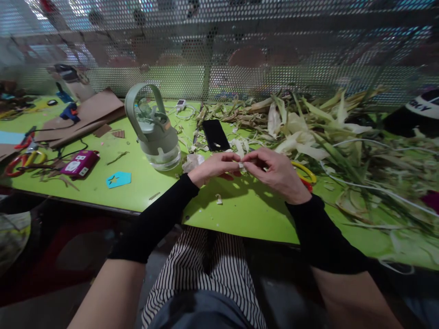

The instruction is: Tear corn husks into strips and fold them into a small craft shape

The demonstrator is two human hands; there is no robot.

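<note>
My left hand (218, 167) and my right hand (275, 172) meet fingertip to fingertip over the green table. Pinched between them is a small pale piece of corn husk (241, 165), mostly covered by the fingers. A loose curled scrap (219, 199) lies on the tabletop below my left hand. Behind the hands rests a black phone (215, 135) with bits of husk on and around it. Beside my right wrist, yellow-and-red handles (305, 175) show in part. Crumpled pale material (192, 163) sits by my left wrist.
A green-lidded water bottle (161, 137) stands at left, near a blue paper tag (118, 179) and a magenta box (80, 164) with cables. A heap of corn husks (308, 132) and a white cable (370, 186) spread at right. A perforated metal screen (240, 55) backs the table.
</note>
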